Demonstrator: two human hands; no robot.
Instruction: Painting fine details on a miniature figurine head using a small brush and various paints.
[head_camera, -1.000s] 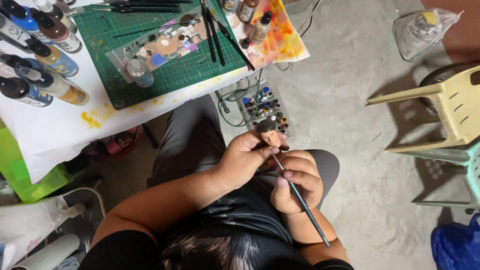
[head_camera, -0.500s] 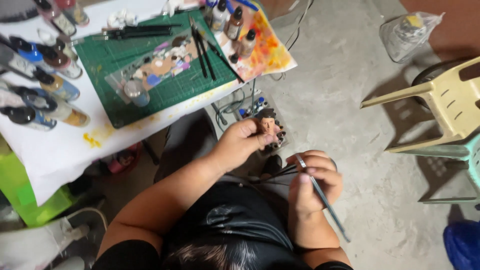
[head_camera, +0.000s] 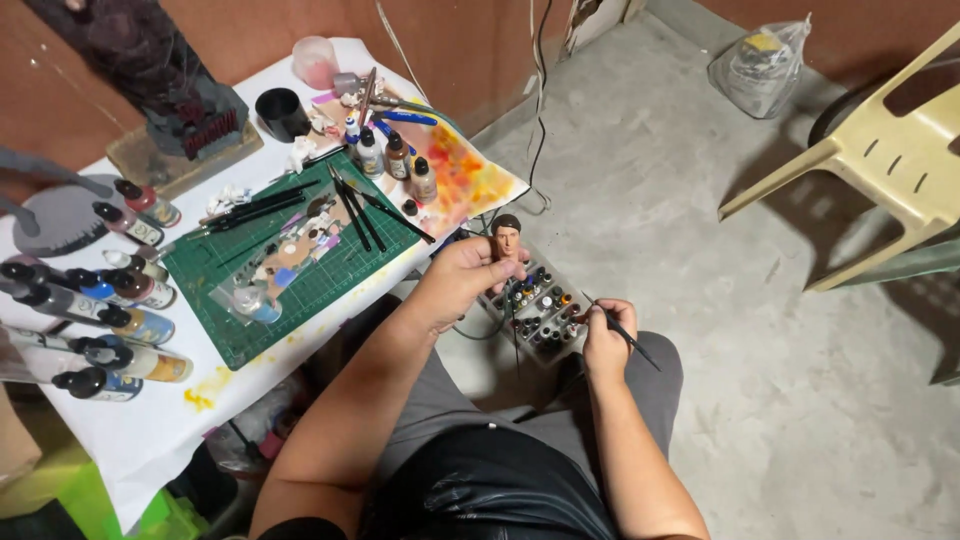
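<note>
My left hand (head_camera: 462, 282) holds a small painted figure head (head_camera: 507, 240) with dark hair, raised in front of me beside the table edge. My right hand (head_camera: 607, 343) grips a thin dark paintbrush (head_camera: 625, 335), its tip pointing left toward a rack of small paint bottles (head_camera: 537, 305) on the floor below the head. The two hands are apart. My knees in grey trousers show beneath the arms.
A white-covered table (head_camera: 180, 420) carries a green cutting mat (head_camera: 290, 255) with a paint palette, brushes, dropper bottles, a black cup (head_camera: 281, 112) and a dark statue (head_camera: 170, 80). A cream plastic chair (head_camera: 880, 170) stands at right. A clear bag (head_camera: 765, 65) lies on the concrete floor.
The view tilted up, showing more of the table. My left hand raised the head and turned it upright. My right hand moved away from it with the brush, lower and to the right.
</note>
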